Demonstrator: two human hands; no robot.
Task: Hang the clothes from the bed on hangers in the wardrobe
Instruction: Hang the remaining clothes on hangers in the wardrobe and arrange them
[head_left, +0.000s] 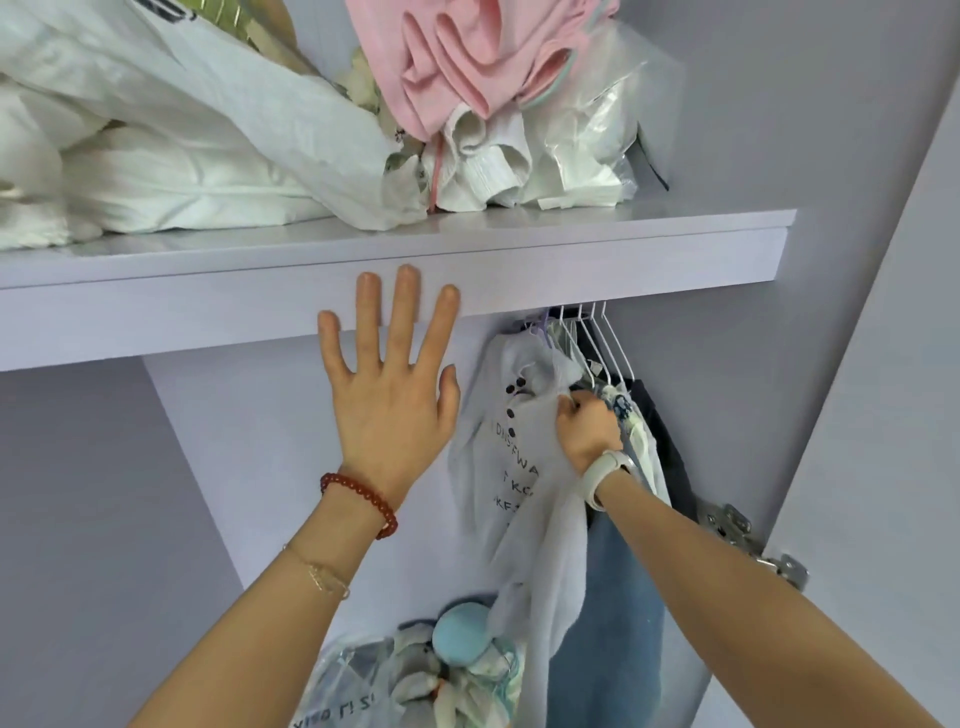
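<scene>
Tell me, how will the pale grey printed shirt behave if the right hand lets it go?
The pale grey shirt drapes in soft folds, so probably floppy and light. Its hanger's hook seems over the rail, so it would likely stay hanging where the right hand bunches it.

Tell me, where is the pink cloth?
In the head view, the pink cloth lies top centre on the shelf, between white bedding and a clear bag.

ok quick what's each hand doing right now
Left hand: open, fingers spread straight, holding nothing, fingertips up by the shelf edge.
Right hand: closed, gripping the pale grey printed shirt on its hanger.
</scene>
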